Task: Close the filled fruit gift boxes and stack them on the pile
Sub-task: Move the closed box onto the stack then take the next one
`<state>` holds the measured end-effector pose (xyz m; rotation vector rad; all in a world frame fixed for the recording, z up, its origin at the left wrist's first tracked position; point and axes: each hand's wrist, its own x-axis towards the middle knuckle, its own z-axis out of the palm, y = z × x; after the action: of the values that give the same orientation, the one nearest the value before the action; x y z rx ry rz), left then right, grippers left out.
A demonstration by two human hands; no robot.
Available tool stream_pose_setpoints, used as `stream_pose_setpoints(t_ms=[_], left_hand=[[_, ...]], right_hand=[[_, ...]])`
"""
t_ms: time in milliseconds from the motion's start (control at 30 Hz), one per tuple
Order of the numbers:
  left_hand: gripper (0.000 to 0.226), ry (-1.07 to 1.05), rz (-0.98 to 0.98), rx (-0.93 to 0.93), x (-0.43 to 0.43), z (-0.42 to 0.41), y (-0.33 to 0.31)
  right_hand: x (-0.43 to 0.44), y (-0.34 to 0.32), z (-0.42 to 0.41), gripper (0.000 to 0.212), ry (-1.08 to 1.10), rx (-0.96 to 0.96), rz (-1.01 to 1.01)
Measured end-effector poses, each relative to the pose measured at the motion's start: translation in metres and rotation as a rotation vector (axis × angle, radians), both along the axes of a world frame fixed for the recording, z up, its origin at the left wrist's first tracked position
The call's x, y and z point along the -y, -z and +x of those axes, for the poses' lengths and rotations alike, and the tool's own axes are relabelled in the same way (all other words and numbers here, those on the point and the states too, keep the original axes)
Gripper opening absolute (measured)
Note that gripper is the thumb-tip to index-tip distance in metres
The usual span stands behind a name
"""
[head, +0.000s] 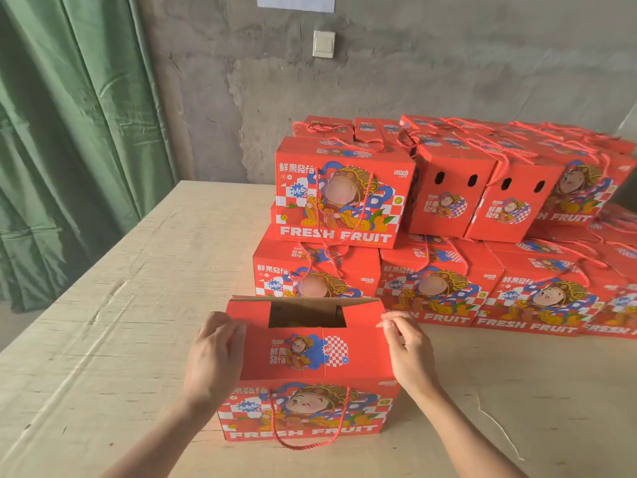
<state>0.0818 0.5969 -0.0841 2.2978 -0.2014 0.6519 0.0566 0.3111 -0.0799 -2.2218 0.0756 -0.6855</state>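
We look down on one gift box (310,357) standing on the wooden table (138,288), directly in front of the person and just short of the pile (448,236).

The near top flap (310,353) lies flat, its printed side up. The far flap (303,301) stands raised, its brown inner face towards us. Between the two we see a rectangular opening (306,317); the inside is too dark to read. A red rope handle (310,443) hangs down the front panel and reaches the table.

The left hand (215,350) grips the top left edge of the box. Its fingers curl over the corner and its thumb lies on the red top surface. The right hand (406,350) holds the top right corner. Its fingers are bent and drawn close together, with the thumb tip on the top edge and the other fingers down the side wall. Neither hand holds anything else.

The pile consists of closed boxes of the same print, set in two tiers against the grey wall (413,81). Their rope handles lie loose across the lids.

A green curtain (69,132) hangs to the left. A light switch (323,44) and a sheet of paper (295,2) are fixed to the wall above.
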Motion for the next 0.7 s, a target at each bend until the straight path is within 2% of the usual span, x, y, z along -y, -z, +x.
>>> stream_pose_setpoints(t_ms=[300,700], left_hand=[[0.023,-0.077,0.070,-0.096,0.007,0.000,-0.010],[0.029,-0.137,0.134,-0.276,0.007,0.011,-0.007]], right_hand=[[0.001,0.003,0.002,0.017,0.010,0.005,-0.034],[0.006,-0.003,0.010,0.015,-0.043,-0.105,-0.083]])
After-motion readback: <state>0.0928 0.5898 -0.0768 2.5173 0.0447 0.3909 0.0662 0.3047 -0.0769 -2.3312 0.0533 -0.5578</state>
